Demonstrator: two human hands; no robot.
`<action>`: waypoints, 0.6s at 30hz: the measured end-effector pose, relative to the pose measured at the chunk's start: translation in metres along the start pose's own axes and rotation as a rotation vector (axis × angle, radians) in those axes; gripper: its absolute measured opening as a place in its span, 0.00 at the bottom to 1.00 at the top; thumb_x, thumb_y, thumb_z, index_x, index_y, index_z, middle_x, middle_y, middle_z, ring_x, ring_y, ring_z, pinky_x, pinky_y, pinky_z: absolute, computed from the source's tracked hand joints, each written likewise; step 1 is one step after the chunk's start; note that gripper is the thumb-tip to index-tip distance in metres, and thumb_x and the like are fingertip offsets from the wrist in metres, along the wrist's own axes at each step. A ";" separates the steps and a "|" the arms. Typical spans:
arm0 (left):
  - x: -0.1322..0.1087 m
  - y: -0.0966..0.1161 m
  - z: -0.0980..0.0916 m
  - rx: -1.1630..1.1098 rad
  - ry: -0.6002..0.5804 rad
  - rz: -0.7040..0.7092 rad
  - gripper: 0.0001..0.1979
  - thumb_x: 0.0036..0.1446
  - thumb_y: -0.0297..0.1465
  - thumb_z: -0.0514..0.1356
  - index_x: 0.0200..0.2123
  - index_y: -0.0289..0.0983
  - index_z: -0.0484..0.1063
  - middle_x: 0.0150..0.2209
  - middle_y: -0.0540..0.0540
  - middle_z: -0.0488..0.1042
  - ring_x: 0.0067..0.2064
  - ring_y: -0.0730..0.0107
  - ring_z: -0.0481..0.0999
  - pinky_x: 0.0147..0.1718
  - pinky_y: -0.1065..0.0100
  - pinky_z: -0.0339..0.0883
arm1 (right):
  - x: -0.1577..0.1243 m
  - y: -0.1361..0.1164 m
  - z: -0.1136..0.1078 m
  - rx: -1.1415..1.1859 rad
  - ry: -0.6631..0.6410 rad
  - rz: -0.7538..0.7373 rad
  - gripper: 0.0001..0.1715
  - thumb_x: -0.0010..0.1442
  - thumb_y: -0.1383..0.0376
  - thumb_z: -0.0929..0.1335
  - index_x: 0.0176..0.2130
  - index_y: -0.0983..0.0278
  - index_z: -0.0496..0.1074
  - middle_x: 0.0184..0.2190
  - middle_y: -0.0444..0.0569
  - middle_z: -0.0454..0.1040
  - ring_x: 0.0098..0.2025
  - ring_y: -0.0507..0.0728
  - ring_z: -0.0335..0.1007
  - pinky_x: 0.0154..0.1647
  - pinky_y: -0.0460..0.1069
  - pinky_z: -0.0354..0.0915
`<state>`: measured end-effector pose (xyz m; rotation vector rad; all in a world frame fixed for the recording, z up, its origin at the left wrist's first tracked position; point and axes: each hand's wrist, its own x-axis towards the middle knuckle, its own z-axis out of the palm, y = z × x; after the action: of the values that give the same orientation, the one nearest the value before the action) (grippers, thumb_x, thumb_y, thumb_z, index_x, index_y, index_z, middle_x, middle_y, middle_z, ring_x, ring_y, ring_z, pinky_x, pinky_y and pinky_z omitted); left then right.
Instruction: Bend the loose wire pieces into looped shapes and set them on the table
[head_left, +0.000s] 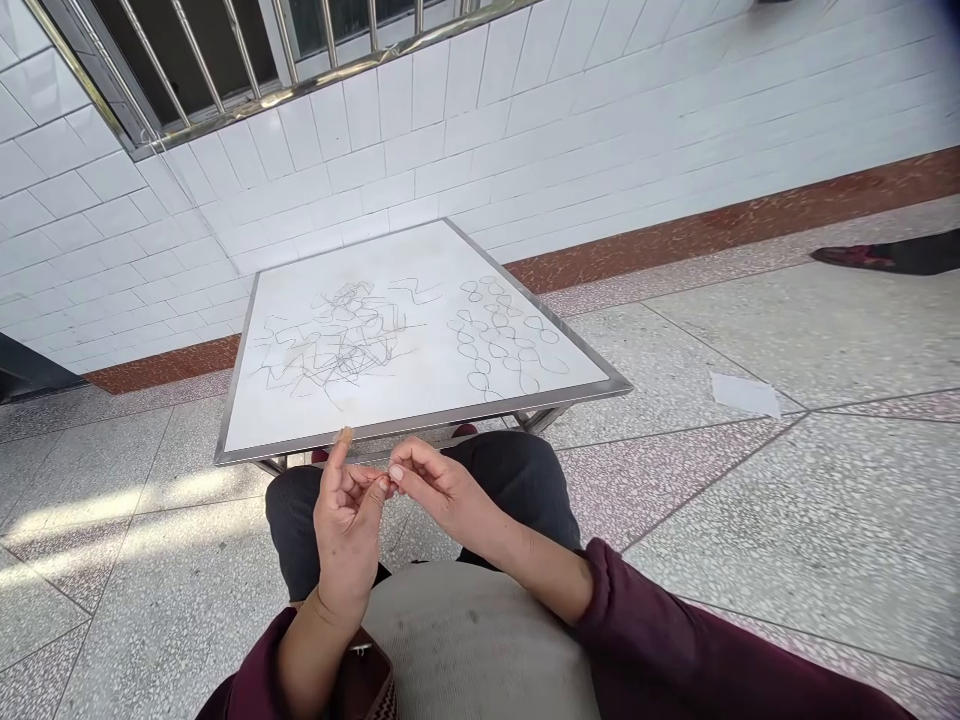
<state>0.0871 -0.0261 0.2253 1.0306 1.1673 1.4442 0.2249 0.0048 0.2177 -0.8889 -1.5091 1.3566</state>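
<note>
My left hand point(351, 515) and my right hand point(435, 485) meet over my lap, just in front of the near edge of a white-topped table point(427, 350). Thumb and finger of each hand are pinched together, fingertips touching; whatever they hold is too small to make out. One finger of the left hand points up toward the table edge. A tangled heap of thin dark wire-like pieces point(345, 345) lies on the left half of the tabletop. On the right half, thin looped pieces point(499, 335) are spread in rows.
Behind the table stands a white tiled wall point(420, 150) with a barred window point(225, 50). A white paper piece point(745, 394) lies on the speckled floor at right. Another person's shoe point(855, 258) shows at the far right. My knees are under the table's near edge.
</note>
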 end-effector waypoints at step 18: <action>-0.002 -0.011 -0.009 0.239 -0.156 0.008 0.33 0.61 0.35 0.63 0.66 0.45 0.57 0.30 0.52 0.73 0.34 0.70 0.73 0.40 0.66 0.70 | 0.003 0.003 -0.009 -0.752 0.035 -0.383 0.17 0.70 0.66 0.58 0.46 0.59 0.75 0.31 0.48 0.72 0.33 0.54 0.69 0.34 0.48 0.66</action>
<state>0.0807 -0.0283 0.2125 1.2894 1.2427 1.2259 0.2325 0.0117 0.2148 -0.9830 -2.0721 0.4788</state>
